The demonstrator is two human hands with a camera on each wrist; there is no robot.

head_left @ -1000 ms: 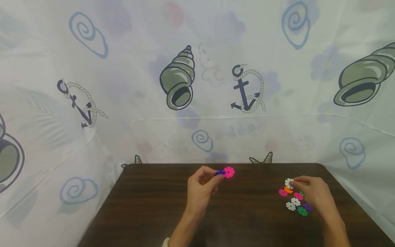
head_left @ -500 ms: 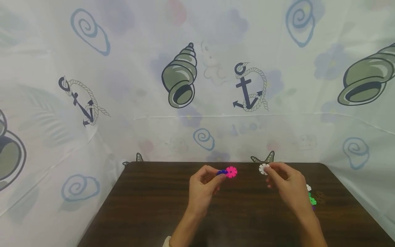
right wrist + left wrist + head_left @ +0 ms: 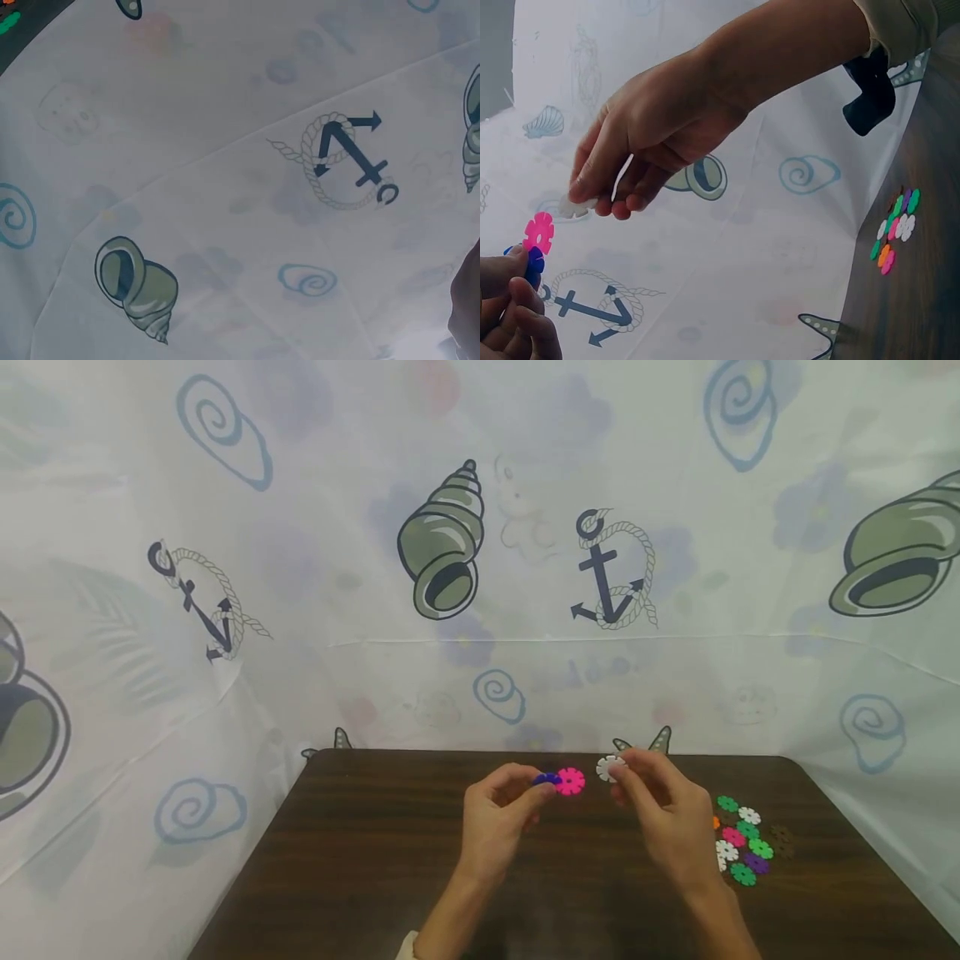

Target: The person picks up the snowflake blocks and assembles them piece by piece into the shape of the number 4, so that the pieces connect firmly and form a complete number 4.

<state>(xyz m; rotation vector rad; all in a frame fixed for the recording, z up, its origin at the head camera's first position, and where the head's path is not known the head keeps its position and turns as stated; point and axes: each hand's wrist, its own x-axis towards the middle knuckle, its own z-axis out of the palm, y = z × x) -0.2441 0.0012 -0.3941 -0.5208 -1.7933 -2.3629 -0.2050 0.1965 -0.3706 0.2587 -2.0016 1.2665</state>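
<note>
In the head view my left hand pinches a blue notched disc between thumb and fingers. A pink notched disc is joined to the blue one and juts out to the right. My right hand pinches a white notched disc, held a small gap to the right of the pink disc. The left wrist view shows the white disc above the pink disc, apart from it. Both hands are raised above the table. Only an edge of a hand shows in the right wrist view.
Several loose notched discs in green, white, pink, orange, purple and brown lie on the right of the dark wooden table. A white curtain printed with shells and anchors stands behind and at both sides.
My right hand has carried the white disc from the pile leftward, close to the pink disc. My left hand stays nearly still with the joined blue and pink discs.
</note>
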